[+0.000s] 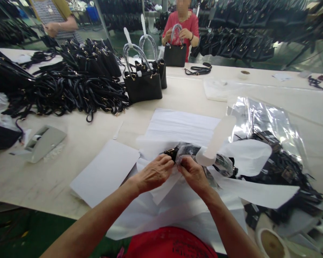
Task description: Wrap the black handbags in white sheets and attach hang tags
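Note:
In front of me lies a black handbag (172, 152), mostly hidden by white paper, with its gold hardware showing. Clear plastic film (184, 149) wraps its handle. My left hand (156, 171) is closed, fingers pinched at the bag's black edge by the hardware. Close beside it, my right hand (193, 173) pinches the plastic film on the handle. What exactly lies between the left fingertips is hidden. A pale paper strip (220, 138) sticks up from the wrapped handle, right of my hands. Sheets of white tissue paper (183, 123) spread around and under the bag.
A white sheet stack (106, 170) and tape dispenser (44, 143) lie left. Black straps (78, 91) and finished handbags (142, 86) stand beyond. At right are plastic bags (269, 118), black tags (282, 165) and a tape roll (271, 243). A co-worker (181, 27) handles a bag opposite.

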